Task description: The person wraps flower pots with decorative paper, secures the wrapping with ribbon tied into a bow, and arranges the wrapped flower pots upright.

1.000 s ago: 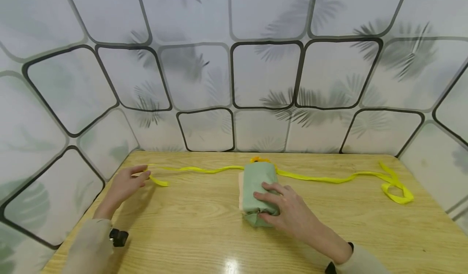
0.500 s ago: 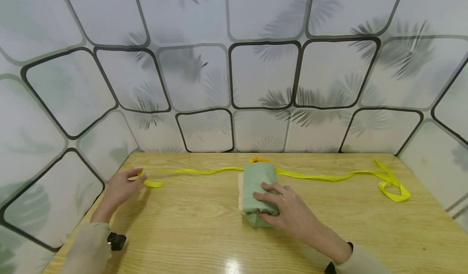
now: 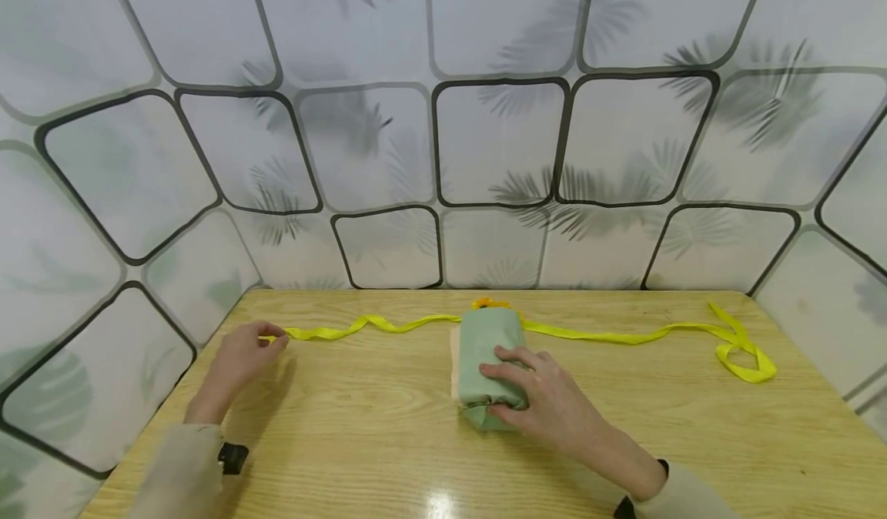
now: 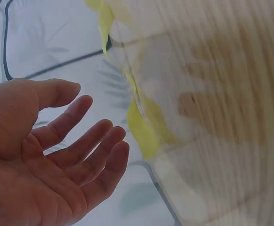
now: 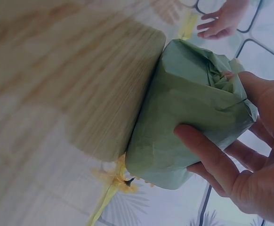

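Note:
A green paper-wrapped package [image 3: 485, 334] lies on the wooden table, a strip of pale peach paper [image 3: 455, 365] showing along its left side. My right hand [image 3: 554, 400] grips it from the right, with the thumb at its folded near end and the fingers on top and side, as the right wrist view confirms. Behind the package runs a yellow ribbon [image 3: 333, 334], stretching to both sides. My left hand [image 3: 242, 361] is beside the ribbon's left end. In the left wrist view its fingers are loosely bent and hold nothing, apart from the ribbon [image 4: 141, 132].
An orange-yellow flower [image 3: 488, 303] peeks out behind the package. To the right, the ribbon ends in a loose loop [image 3: 751, 376]. Patterned fabric walls [image 3: 388, 249] border the table [image 3: 360, 457] at the back and sides.
My left hand earlier held the ribbon's left end, moved slightly left, then let go and came back right. The ribbon's left part now lies in a wavier line. My right hand stays on the package.

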{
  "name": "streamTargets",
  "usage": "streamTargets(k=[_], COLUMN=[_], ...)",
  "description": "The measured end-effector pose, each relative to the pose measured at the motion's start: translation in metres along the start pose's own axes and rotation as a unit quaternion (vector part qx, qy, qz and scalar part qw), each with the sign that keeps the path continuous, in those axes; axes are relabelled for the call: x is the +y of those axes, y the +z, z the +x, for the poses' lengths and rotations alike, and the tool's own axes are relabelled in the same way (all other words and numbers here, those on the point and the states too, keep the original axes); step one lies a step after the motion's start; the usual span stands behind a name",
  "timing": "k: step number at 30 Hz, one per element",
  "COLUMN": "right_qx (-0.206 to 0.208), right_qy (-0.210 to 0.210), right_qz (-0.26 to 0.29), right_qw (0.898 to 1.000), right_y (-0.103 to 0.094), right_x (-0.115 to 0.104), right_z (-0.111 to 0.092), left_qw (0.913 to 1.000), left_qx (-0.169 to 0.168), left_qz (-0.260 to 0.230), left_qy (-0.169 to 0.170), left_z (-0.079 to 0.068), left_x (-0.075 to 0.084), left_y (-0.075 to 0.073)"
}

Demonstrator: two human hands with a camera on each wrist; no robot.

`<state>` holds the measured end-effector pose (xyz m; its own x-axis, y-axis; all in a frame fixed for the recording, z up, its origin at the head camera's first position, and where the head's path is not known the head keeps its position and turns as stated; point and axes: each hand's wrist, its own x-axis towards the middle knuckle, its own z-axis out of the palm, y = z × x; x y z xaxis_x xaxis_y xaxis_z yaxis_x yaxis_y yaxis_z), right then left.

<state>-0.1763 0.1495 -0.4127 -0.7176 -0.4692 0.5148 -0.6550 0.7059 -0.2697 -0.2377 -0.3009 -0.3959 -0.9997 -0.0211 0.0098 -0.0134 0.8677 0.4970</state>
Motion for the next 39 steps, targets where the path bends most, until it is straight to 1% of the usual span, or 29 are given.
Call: streamTargets(k=[3,6,9,12,14,16,18,22,26,29,31,34,39], right_qx=[-0.006,-0.01,-0.01,-0.006,-0.004,-0.003,-0.005,-0.012,-0.013,-0.012,-0.011,-0.007,-0.01], right_qy=[0.011,0.031,0.047,0.051,0.049,0.047,0.043,0.038,0.032,0.027,0.025,0.022,0.024], right_qz=[0.003,0.008,0.013,0.016,0.014,0.01,0.007,0.008,0.008,0.003,0.0,-0.007,-0.01], right_qw=[1.0,0.999,0.999,0.999,0.999,0.999,0.999,0.999,0.999,1.0,1.0,1.0,1.0], right_y=[0.0,0.0,0.0,0.0,0.0,0.0,0.001,0.002,0.003,0.002,0.001,0.0,0.0], right_x=[-0.001,-0.002,-0.003,-0.003,-0.003,-0.002,-0.002,-0.001,-0.001,-0.001,-0.001,0.0,0.001], right_z=[0.001,0.001,0.0,0.001,0.001,0.002,0.002,0.003,0.003,0.003,0.003,0.004,0.003], left_qw=[0.9997,0.9979,0.9937,0.9871,0.9809,0.9734,0.967,0.96,0.9593,0.9602,0.9609,0.9633,0.9714], left_qx=[-0.002,-0.01,-0.02,-0.028,-0.036,-0.038,-0.04,-0.049,-0.067,-0.068,-0.062,-0.063,-0.074], left_qz=[0.0,0.0,0.0,0.01,0.024,0.051,0.079,0.122,0.147,0.144,0.135,0.121,0.101], left_qy=[0.025,0.064,0.11,0.157,0.189,0.22,0.239,0.247,0.232,0.229,0.234,0.231,0.202], left_z=[-0.003,-0.007,-0.009,-0.006,-0.001,0.007,0.014,0.026,0.03,0.03,0.03,0.029,0.025], left_x=[0.014,0.033,0.056,0.074,0.083,0.088,0.091,0.093,0.091,0.09,0.089,0.087,0.081], left_y=[0.01,0.023,0.038,0.052,0.061,0.068,0.074,0.08,0.082,0.081,0.079,0.074,0.066])
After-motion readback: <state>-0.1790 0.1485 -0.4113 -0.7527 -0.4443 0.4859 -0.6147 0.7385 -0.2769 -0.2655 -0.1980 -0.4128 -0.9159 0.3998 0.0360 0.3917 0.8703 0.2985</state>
